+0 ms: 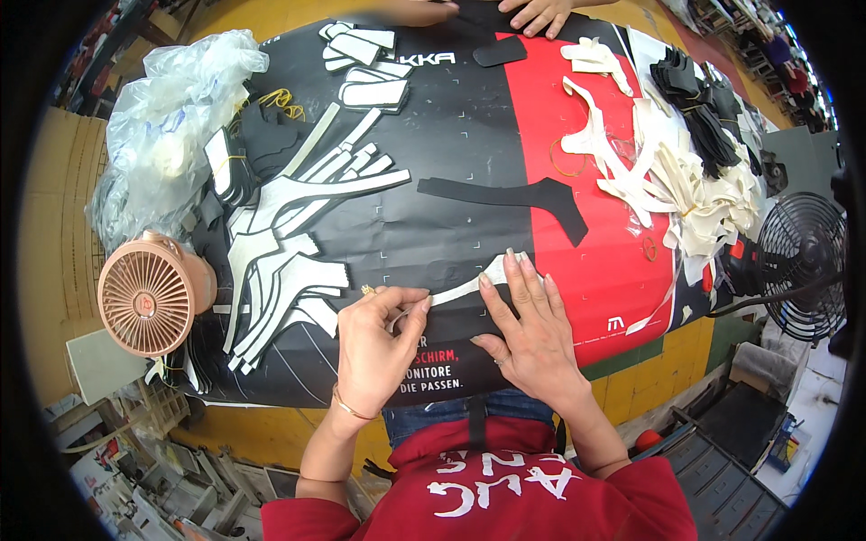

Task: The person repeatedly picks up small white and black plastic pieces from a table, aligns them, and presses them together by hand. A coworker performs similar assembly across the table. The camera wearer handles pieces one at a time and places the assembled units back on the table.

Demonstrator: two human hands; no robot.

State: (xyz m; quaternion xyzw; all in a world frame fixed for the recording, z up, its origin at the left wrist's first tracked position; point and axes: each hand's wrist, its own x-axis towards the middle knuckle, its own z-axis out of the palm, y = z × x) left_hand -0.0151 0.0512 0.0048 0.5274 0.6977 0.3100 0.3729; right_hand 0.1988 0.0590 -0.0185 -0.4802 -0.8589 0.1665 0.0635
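A white cut piece with a long narrow strip (458, 290) lies across the black part of the mat in front of me. My left hand (383, 338) pinches the strip's left end between thumb and fingers. My right hand (534, 335) lies flat on the piece's wider right end, fingers stretched out and partly hiding it. Just beyond lies a black cut piece (505, 193) of similar shape, touched by neither hand. To the left of my hands fans out a pile of white-faced, dark-edged pieces (293, 275).
A pink fan (149, 302) and clear plastic bags (176, 126) stand at left. On the right are cream pieces (722, 203), black pieces (708, 126) and a black fan (801, 252). Another person's hand (538, 13) rests at the far edge, near small stacked white pieces (374, 90).
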